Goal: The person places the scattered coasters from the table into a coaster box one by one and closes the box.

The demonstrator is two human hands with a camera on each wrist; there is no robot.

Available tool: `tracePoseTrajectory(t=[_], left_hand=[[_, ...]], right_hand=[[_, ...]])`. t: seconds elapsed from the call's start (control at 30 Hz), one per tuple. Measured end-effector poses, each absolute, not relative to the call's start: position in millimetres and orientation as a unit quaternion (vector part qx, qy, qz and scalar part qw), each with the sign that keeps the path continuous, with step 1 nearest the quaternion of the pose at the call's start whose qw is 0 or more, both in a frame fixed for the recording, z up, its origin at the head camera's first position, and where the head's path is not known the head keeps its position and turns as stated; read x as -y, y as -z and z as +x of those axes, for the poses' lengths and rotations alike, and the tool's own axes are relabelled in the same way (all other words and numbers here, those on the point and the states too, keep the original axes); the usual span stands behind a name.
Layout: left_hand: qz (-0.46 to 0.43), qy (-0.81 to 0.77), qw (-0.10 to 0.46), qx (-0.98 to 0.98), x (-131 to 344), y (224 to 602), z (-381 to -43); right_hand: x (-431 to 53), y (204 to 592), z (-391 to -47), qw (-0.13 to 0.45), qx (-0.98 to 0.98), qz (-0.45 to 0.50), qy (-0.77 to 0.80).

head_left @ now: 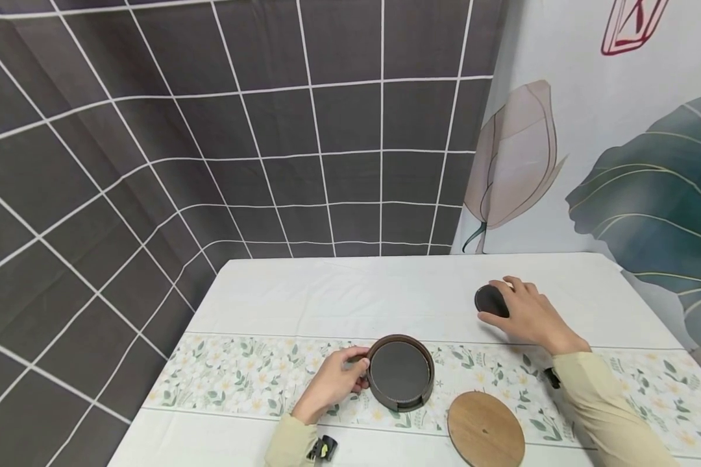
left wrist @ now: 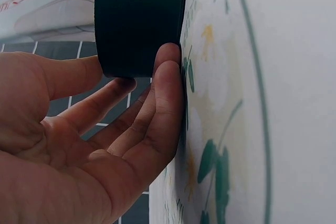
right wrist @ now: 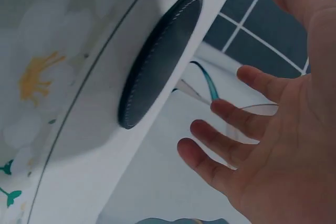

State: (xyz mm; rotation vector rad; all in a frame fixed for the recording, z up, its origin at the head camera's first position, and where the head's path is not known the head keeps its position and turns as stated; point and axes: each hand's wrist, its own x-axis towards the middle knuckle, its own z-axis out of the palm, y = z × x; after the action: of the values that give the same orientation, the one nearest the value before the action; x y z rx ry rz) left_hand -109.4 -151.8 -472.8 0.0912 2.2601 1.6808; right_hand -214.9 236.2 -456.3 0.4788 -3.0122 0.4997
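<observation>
"Room?"

"Charcoal grid-patterned curtain (head_left: pixel 283 123) at eleven o'clock from my round dark-brown holder (left wrist: pixel 139 24), white leaf-printed curtain (head_left: pixel 590 117) at one. Holder's mid-table on the white flower-banded tablecloth (head_left: pixel 339 292)."

"Hands?"

"My left hand (head_left: pixel 333 379) touches its wall, fingers loosely bent. My right hand (head_left: pixel 526 314) spreads over the round black stitched disc (head_left: pixel 491 301), two o'clock; flat brown wooden disc (head_left: pixel 486 428), four."

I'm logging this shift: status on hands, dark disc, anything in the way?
Left hand touching round holder. Right hand over dark disc, not touching. Disc on table. Nothing visible between fingers and disc.
</observation>
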Motion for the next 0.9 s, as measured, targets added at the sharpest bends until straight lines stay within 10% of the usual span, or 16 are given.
tracePoseTrajectory(t=[0.9], left_hand=[[0.024, -0.583, 0.166, -0.795, 150.7, 473.0, -109.4]], right_hand=[[-249.3, 476.5, -227.8, -0.026, 0.985, 0.105, -0.137]])
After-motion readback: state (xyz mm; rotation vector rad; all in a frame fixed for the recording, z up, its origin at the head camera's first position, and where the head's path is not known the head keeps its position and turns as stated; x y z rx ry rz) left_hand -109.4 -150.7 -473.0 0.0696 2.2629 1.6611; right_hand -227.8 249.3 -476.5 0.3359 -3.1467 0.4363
